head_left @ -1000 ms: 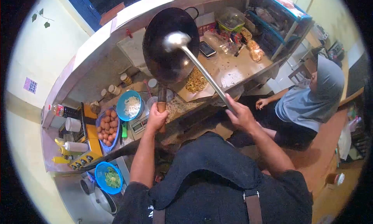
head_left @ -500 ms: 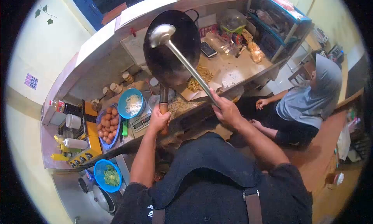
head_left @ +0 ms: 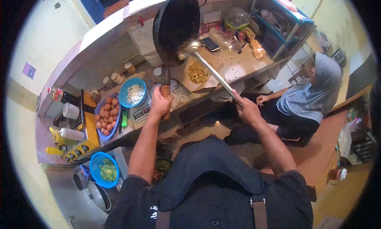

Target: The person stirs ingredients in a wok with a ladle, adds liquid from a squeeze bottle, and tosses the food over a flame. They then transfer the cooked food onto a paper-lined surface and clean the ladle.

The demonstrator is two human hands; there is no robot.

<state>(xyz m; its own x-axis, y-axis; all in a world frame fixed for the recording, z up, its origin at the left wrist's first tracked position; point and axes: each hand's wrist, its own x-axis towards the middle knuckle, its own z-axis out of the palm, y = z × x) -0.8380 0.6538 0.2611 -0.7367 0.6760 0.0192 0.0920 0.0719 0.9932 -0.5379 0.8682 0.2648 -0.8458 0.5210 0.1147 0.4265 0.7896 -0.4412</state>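
My left hand [head_left: 162,102] is wrapped round the wooden handle of a black wok [head_left: 178,26], which is raised and tilted over the counter. In my right hand [head_left: 248,110] is the end of a long metal ladle [head_left: 216,75]; its bowl is blurred and lies by the wok's lower rim. Below the wok's right side, a heap of cooked food [head_left: 198,72] rests on brown paper [head_left: 186,83] on the counter. A phone [head_left: 210,44] lies just behind the food.
Left of the wok are a blue bowl of white food [head_left: 132,92], a basket of eggs [head_left: 107,115], a scale [head_left: 140,114] and a stove [head_left: 85,143]. A blue bowl of greens [head_left: 104,169] stands lower left. A person [head_left: 305,98] sits at the right.
The wok has moved up and turned more on its side. The ladle has dropped from in front of the wok to its lower edge, and more of the food heap shows.
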